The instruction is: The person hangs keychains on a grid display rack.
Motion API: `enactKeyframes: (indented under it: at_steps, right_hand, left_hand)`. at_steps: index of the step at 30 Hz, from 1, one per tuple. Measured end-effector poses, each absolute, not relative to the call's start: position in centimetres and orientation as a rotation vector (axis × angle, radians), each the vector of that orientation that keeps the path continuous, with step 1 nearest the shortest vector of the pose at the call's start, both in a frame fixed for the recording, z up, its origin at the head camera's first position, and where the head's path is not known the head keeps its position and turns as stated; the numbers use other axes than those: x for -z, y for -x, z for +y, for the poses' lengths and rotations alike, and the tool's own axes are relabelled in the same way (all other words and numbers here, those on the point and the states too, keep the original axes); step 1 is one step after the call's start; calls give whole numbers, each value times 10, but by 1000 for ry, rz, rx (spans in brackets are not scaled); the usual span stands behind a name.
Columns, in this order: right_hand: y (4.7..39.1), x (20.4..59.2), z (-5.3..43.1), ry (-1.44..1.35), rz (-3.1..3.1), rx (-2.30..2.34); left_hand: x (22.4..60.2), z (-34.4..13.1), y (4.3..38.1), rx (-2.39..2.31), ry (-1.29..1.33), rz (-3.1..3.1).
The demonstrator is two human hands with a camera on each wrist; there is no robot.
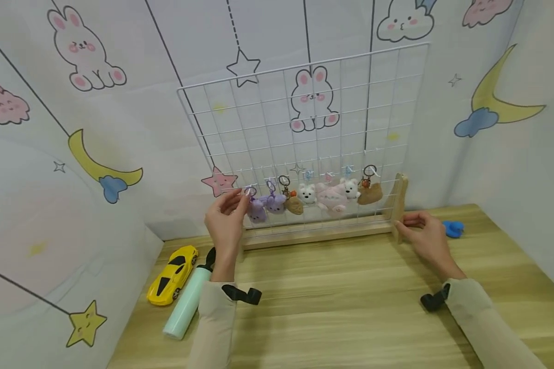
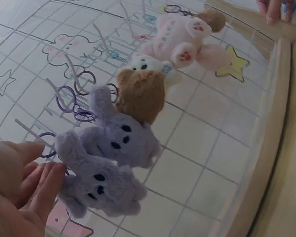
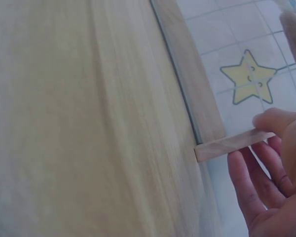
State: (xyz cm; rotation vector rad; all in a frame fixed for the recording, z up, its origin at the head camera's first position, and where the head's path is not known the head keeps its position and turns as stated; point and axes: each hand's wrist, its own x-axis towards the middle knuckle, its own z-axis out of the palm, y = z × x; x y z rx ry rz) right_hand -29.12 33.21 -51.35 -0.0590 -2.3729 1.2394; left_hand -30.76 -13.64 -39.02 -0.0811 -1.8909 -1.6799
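Note:
A white wire grid rack (image 1: 304, 107) stands in a wooden base (image 1: 323, 234) with a row of plush keychains hung on its hooks. At the row's left end, my left hand (image 1: 227, 218) has its thumb and fingertips at the ring of a purple plush keychain (image 2: 106, 190). Beside it hang another purple plush keychain (image 2: 128, 138), a brown one (image 1: 295, 206), white bears (image 1: 307, 193), a pink plush (image 1: 332, 197) and a brown plush (image 1: 370, 193). My right hand (image 1: 426, 237) pinches the base's right wooden end piece (image 3: 232, 143) between thumb and fingers.
A yellow toy car (image 1: 173, 275) and a mint-green bottle (image 1: 188, 302) with a black top lie on the left of the wooden table (image 1: 332, 307). A blue object (image 1: 454, 229) sits behind my right hand. Cartoon-printed cloth (image 1: 143, 205) covers the walls.

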Motion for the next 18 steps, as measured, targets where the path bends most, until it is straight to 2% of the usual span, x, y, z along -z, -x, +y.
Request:
enactKeyframes:
  at_steps: [5,9,14,18]
  right_hand:
    - [316,516,295,-71,-2353,-1277]
    - [324,504,272,-129,-2457,-1385]
    - [309,469,282,-168,-2553,-1457]
    - [293,445,302,-211,-2533,-1263]
  left_hand:
    - [408,-178,291,1324,129,-1877]
    - [425,-212,267,1096,87,-1929]
    - [447,-231,255,880,53,-2117]
    - [459,-236,256,679,75,-2294]
